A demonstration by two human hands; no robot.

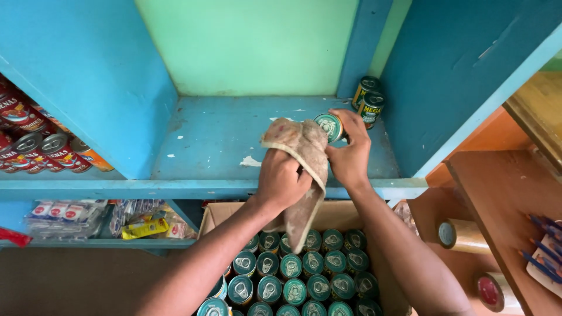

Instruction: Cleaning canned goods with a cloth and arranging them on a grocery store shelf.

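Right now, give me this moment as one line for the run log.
left hand: holds cloth | right hand: holds green-lidded can | shelf: two cans at back right | box of cans below

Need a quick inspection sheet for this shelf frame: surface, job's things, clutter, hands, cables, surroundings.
Surface: blue shelf, paint chipped in spots, mostly bare.
Job's things: green-lidded can held tilted over the shelf; worn beige cloth against it; two matching cans stacked in the back right corner; cardboard box of the same cans below.
Clutter: nothing seen on the shelf itself.
Hands: left hand grips the cloth; right hand holds the can in its fingers.
Cables: nothing seen.
Surroundings: red cans at left, packets on the lower shelf, tape rolls and pens on the wooden unit at right.
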